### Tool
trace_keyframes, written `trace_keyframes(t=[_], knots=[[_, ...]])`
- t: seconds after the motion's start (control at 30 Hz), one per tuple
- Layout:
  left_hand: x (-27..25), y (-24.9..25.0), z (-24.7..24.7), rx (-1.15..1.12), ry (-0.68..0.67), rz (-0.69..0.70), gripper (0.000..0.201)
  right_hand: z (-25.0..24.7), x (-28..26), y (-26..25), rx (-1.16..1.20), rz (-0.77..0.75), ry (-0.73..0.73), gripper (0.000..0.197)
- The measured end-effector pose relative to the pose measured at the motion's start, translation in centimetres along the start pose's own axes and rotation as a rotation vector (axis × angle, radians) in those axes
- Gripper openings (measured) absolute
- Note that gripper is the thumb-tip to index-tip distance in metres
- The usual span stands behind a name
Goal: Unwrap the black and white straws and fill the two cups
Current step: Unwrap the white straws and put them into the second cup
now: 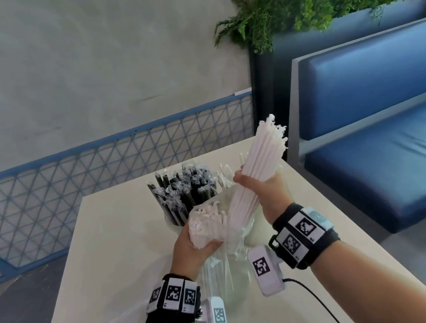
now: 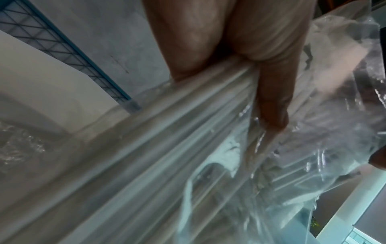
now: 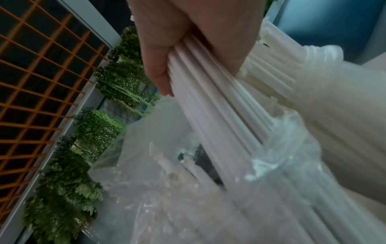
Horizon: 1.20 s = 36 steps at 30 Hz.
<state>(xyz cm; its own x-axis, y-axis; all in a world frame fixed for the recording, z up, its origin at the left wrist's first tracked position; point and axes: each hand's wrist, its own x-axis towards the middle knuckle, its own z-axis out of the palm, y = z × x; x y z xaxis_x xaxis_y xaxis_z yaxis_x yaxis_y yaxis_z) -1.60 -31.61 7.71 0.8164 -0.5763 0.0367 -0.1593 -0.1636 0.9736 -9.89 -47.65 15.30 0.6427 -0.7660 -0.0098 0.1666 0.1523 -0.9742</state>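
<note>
Head view: white straws [image 1: 252, 171] are gripped mid-bundle by the right hand [image 1: 264, 185], their lower ends inside the clear bag [image 1: 216, 227] clutched by the left hand [image 1: 192, 248], above the worktop [image 1: 111, 233].

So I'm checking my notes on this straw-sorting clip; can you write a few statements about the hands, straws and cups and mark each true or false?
1. The right hand grips a bundle of white straws. True.
2. The left hand rests flat on the table. False: it holds the clear plastic bag with more white straws in it.
3. The black straws stand in a cup behind the hands. True.
4. The black straws are bare. False: they still wear clear wrappers.
5. The white bundle lies on the blue bench. False: it is held above the table.
</note>
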Motion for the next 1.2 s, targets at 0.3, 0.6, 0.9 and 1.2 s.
trace_keyframes(t=[0.3, 0.6, 0.9, 1.2], knots=[[-0.1, 0.0, -0.1, -0.028, 0.016, -0.004, 0.060, 0.3, 0.0, -1.1, 0.038, -0.049, 0.078, 0.015], [-0.2, -0.1, -0.4, -0.117, 0.015, -0.023, 0.074, -1.6, 2.7, -7.2, 0.040, -0.301, 0.281, 0.039], [-0.3, -0.4, -0.7, -0.149, 0.027, -0.033, 0.051, 0.4, 2.6, -5.1, -0.262, -0.432, 0.235, 0.041], [-0.3, -0.5, -0.8, -0.177, 0.053, -0.031, 0.051, 0.6, 4.0, 0.9, -0.457, -0.166, 0.151, 0.028]])
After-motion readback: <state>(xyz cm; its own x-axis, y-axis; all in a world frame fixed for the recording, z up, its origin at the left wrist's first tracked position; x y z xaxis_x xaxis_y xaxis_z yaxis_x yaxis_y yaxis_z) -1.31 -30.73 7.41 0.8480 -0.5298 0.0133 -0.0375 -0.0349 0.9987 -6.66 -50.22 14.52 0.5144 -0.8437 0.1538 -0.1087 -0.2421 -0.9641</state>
